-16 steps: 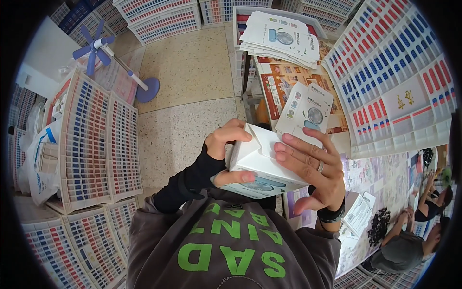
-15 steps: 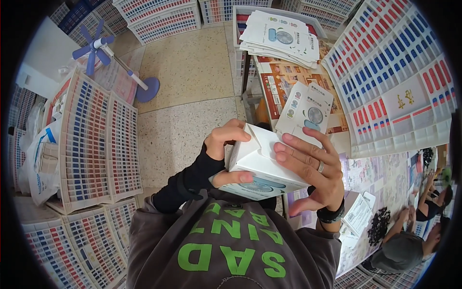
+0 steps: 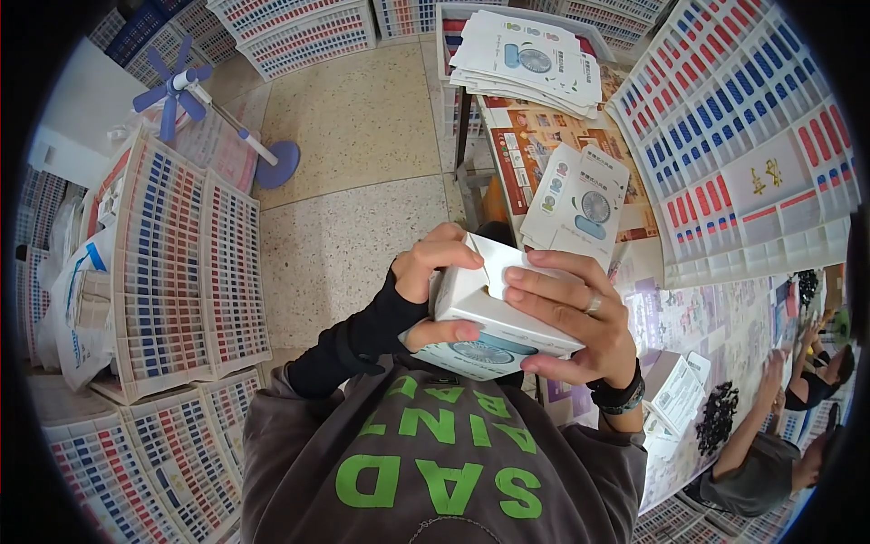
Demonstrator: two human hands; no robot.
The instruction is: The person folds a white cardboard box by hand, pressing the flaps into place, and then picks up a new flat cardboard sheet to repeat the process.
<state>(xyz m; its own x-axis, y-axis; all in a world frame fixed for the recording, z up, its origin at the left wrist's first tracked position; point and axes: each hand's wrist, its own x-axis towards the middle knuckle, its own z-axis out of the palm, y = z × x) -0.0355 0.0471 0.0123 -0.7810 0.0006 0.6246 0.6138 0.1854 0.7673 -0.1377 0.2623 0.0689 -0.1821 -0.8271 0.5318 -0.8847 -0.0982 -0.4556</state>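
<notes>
In front of my chest I hold a small white carton [image 3: 465, 297] with a picture of a blue fan on its near side. My left hand [image 3: 433, 281] grips its left end, thumb on the printed side and fingers over the top edge. My right hand [image 3: 584, 322] lies over the right part, its fingers pressed on the end flaps and its thumb on the lower edge. A flap seam shows between the two hands; the fingers hide part of the flaps.
Flat unfolded cartons [image 3: 580, 204] lie on the table beyond my right hand, with a larger stack [image 3: 521, 63] behind. A tilted white crate [image 3: 734, 136] stands right of them. White boxes [image 3: 672, 394] and small black parts [image 3: 718, 417] are near two co-workers. Crates [image 3: 168, 272] and a purple fan [image 3: 172, 95] stand left.
My right hand has come down closer around the carton, its thumb now against the lower edge and its fingers on the flaps. A co-worker's arm at the right has moved.
</notes>
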